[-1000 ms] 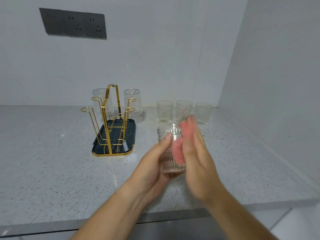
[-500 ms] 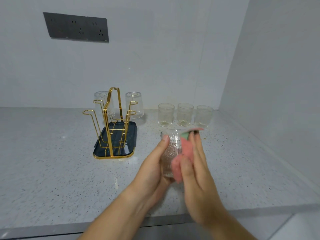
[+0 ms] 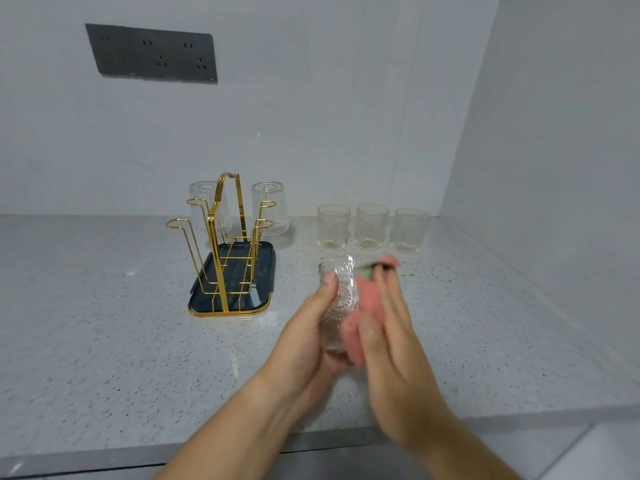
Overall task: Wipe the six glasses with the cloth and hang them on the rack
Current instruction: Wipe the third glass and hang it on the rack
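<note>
The left grip [image 3: 304,336] curls round a glass [image 3: 341,296]. The right grip [image 3: 394,351], a bit blurry, seems to pinch the cloth [image 3: 351,336] against it. Three glasses [image 3: 372,226] stand just past the grips, and the rack [image 3: 242,271] is left of them.

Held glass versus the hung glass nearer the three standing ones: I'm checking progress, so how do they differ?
The held glass is mouth up, while the hung glass sits mouth down over a prong of the rack. The held glass is gripped by the left hand, with the right hand pressing the pink cloth against it; the hung glass is untouched. Both are clear, patterned tumblers.
</note>
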### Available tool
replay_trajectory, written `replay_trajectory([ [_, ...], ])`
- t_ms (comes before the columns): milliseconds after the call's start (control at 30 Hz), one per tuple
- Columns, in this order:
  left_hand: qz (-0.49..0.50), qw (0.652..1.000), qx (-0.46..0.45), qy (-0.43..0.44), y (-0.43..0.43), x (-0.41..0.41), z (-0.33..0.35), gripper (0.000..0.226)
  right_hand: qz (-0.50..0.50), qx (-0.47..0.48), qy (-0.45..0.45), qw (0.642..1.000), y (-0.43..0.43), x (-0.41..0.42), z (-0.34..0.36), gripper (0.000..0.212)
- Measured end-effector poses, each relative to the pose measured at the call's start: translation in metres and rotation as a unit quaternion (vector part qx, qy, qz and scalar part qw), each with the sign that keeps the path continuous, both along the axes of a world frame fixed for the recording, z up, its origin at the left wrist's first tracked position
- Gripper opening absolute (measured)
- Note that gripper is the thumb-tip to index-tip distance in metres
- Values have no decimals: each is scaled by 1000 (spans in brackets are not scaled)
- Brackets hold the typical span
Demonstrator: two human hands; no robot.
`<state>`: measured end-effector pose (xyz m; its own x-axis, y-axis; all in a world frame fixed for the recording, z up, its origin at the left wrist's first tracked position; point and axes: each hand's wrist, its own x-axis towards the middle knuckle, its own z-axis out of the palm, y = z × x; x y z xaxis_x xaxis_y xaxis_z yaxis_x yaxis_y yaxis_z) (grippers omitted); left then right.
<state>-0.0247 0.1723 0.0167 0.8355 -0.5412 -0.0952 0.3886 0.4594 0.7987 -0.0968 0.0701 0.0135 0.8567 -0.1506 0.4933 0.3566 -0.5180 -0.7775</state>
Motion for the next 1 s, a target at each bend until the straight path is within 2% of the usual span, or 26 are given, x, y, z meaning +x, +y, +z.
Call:
replay_trajectory([
  [100, -22, 999, -20, -13, -2, -8, 7, 49, 35, 115, 7, 993, -12, 12, 19, 53],
  [200, 3, 999, -15, -49, -5, -4, 13, 56, 17, 58, -14, 998, -8, 9, 17, 50],
  [300, 61, 997, -29, -39, -7, 5, 13, 93, 4, -33, -36, 999, 5, -4, -3, 56],
  [333, 74, 996, -25, -37, -7, 7, 13, 99, 1, -56, -52, 997, 9, -7, -9, 57],
  [400, 68, 997, -8, -42, -5, 7, 10, 91, -9, -77, -69, 995, 10, -9, -14, 57],
  [467, 31, 999, -15, -34, -4, 3, 5, 65, -10, -67, -57, 996, 4, -5, -11, 54],
  [533, 1, 999, -24, -32, -4, -1, 3, 56, 5, -19, -21, 1000, -5, 4, 1, 54],
  [633, -6, 998, -24, -51, -5, -7, 7, 51, 23, 102, 32, 994, -21, 20, 20, 63],
  [700, -4, 998, -10, -63, -6, -9, 10, 52, 28, 139, 44, 989, -22, 23, 27, 64],
  [767, -5, 997, 7, -72, -6, -9, 11, 59, 23, 116, 44, 992, -14, 17, 23, 63],
  [833, 25, 998, 18, -60, -6, -4, 9, 87, 21, 62, 37, 997, -5, 9, 10, 61],
  [900, 53, 998, 9, -37, -4, 2, 8, 101, 22, 18, 31, 999, 2, 2, -6, 62],
  [1000, 48, 999, 1, -15, -1, 2, 2, 85, 14, 17, 29, 999, 2, 0, -18, 60],
])
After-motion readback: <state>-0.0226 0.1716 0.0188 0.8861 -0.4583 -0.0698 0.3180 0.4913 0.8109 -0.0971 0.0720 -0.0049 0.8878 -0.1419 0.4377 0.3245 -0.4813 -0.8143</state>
